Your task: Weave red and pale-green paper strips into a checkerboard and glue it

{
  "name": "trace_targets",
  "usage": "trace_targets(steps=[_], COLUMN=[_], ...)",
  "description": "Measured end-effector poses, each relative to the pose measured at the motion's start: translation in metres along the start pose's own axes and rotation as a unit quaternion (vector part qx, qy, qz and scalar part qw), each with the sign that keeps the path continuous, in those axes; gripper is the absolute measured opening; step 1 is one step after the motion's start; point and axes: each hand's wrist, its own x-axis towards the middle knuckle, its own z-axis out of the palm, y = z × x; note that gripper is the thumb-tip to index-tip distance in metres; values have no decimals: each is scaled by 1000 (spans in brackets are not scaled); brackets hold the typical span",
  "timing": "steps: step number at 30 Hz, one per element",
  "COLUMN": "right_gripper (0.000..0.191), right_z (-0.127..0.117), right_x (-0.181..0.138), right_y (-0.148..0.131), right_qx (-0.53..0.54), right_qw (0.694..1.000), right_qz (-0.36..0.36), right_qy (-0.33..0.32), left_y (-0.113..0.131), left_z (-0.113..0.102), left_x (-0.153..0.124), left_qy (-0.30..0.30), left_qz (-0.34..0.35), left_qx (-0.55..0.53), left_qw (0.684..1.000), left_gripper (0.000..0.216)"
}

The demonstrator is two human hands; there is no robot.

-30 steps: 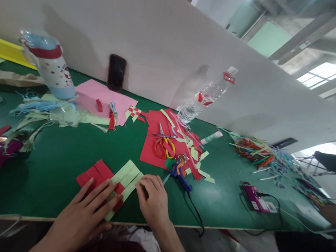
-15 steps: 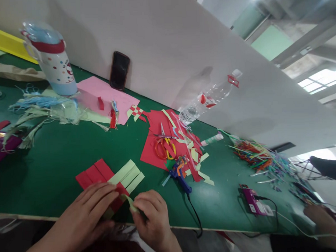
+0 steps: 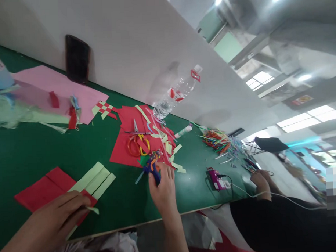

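Under right hand (image 3: 163,186): blue glue gun (image 3: 153,170), thumb on one side of handle, fingers on other, curled round it, grip closed. Gun long axis runs up and away from hand, pale tip angled left toward green strips (image 3: 94,180). Right hand is the one on gun. Left hand (image 3: 54,218) well apart to its left, flat, fingers out, gripping nothing, pressing strip end onto red paper (image 3: 40,187) near desk (image 3: 33,152) edge. Just beyond gun: scissors (image 3: 138,143) on red sheet (image 3: 119,153). Right of hand: purple device (image 3: 216,178), then co-worker's hand (image 3: 259,181).
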Motion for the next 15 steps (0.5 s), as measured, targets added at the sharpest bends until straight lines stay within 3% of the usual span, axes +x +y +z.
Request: trace_targets(steps=[5,8,15], right_gripper=[39,39,59], right_z=[3,10,15], right_x=[3,3,10], right_y=[39,41,40], right_qx=[-51,-42,-44], right_qw=[988,987,990], right_qz=[73,88,87], right_qy=[-125,-126,-97], left_y=[-7,-9,4], left_z=[6,6,-2], left_x=[-9,-11,-7], left_qy=[44,51,73], left_qz=[-3,14,43], left_qx=[18,34,9], left_qw=[999,998,996], left_gripper=[36,31,25])
